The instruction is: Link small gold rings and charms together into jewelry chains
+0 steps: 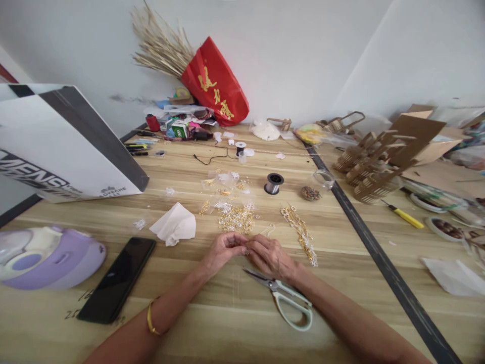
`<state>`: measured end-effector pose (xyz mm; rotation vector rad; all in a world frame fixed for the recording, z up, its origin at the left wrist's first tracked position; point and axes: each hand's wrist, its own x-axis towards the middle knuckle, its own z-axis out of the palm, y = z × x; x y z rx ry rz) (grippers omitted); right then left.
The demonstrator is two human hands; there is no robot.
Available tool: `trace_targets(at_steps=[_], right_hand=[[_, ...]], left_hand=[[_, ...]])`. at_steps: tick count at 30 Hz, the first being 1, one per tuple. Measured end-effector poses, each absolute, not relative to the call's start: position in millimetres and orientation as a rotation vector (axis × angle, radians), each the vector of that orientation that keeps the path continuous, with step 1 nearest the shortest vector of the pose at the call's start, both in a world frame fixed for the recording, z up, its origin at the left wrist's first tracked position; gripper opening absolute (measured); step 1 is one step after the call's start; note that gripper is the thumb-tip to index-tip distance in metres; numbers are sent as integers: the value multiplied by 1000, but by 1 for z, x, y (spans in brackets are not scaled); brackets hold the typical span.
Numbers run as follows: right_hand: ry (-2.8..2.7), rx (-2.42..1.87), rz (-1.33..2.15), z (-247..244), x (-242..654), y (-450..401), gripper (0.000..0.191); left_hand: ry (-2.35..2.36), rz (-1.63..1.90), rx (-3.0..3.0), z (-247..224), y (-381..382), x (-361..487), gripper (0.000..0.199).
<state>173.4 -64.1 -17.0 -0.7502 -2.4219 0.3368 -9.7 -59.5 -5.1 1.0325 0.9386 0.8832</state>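
Observation:
My left hand (226, 250) and my right hand (270, 254) meet at the centre of the wooden table (182, 323). Their fingertips pinch together on a tiny piece, too small to name. Just beyond them lies a pile of gold and clear beads (237, 219), with a thin chain loop (270, 230) at its right. Scissors with pale green handles (291, 303) rest below my right hand, blades pointing to the upper left. Finished-looking gold and clear bead strands (301, 235) lie to the right of my right hand.
A black phone (117, 280), a purple device (56, 258) and a crumpled tissue (174, 224) lie left. A wire spool (273, 183) and a bead jar (312, 192) stand behind. Small baskets (369, 167) and a yellow-handled tool (407, 216) are right. A red bag (220, 86) leans against the wall.

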Motion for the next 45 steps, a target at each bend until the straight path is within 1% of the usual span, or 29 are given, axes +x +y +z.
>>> trace_targets(at_steps=[6, 11, 14, 23, 33, 45], right_hand=[[-2407, -730, 345, -16, 174, -64, 15], [-2387, -760, 342, -17, 175, -64, 15], [-2372, -780, 317, -18, 175, -64, 14], [-2390, -817, 233, -15, 175, -65, 14], [-2408, -826, 256, -17, 177, -64, 15], [-2407, -847, 258, -20, 177, -63, 16]], left_hand=[[980, 925, 1072, -10, -59, -9, 28], [991, 858, 1055, -9, -60, -8, 41], [991, 773, 1057, -8, -60, -9, 43], [1004, 767, 1106, -4, -61, -11, 29], [1002, 841, 1083, -2, -62, -9, 30], [1017, 889, 1215, -4, -64, -7, 22]])
